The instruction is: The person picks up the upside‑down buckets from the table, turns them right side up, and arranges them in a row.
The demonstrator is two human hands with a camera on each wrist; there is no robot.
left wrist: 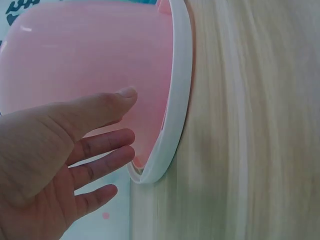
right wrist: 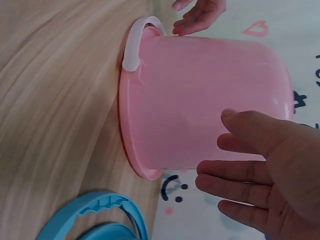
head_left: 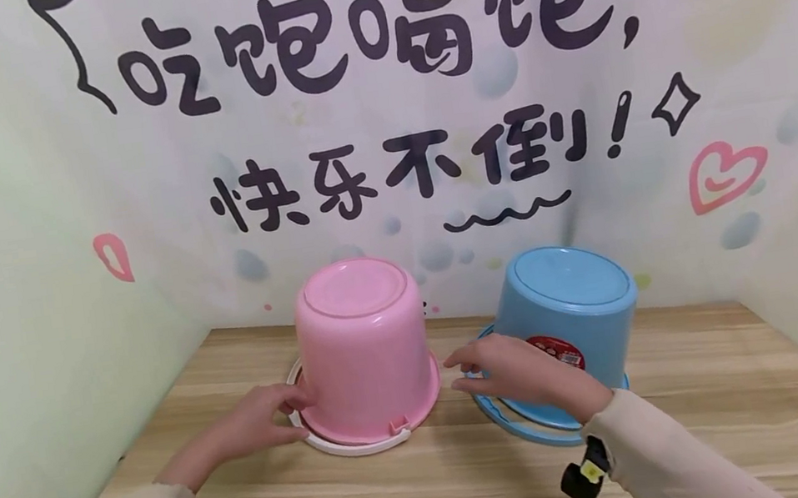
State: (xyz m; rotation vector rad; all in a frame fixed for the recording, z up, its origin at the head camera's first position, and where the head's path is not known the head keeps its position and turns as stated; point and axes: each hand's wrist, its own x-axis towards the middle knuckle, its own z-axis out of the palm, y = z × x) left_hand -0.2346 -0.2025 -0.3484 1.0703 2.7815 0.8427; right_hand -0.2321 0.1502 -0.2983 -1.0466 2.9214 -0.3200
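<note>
A pink bucket [head_left: 363, 355] stands upside down on the wooden table, its white handle [head_left: 349, 447] lying round the rim. My left hand [head_left: 270, 417] is beside the bucket's left side, fingers loosely spread; whether it touches cannot be told. On the bucket's other side, my right hand [head_left: 505, 365] is held with relaxed fingers toward the pink wall, a small gap between. It hides part of a blue bucket [head_left: 563, 286], also upside down. In the left wrist view the left thumb and fingers [left wrist: 107, 155] are apart and hold nothing; the right wrist view shows the right hand [right wrist: 260, 175] likewise.
The blue bucket's handle [head_left: 521, 430] lies on the wood-grain table [head_left: 432, 497] around its rim. Behind the table hangs a white backdrop [head_left: 382, 117] with dark lettering, and pale walls close both sides. A small black camera sits on each wrist.
</note>
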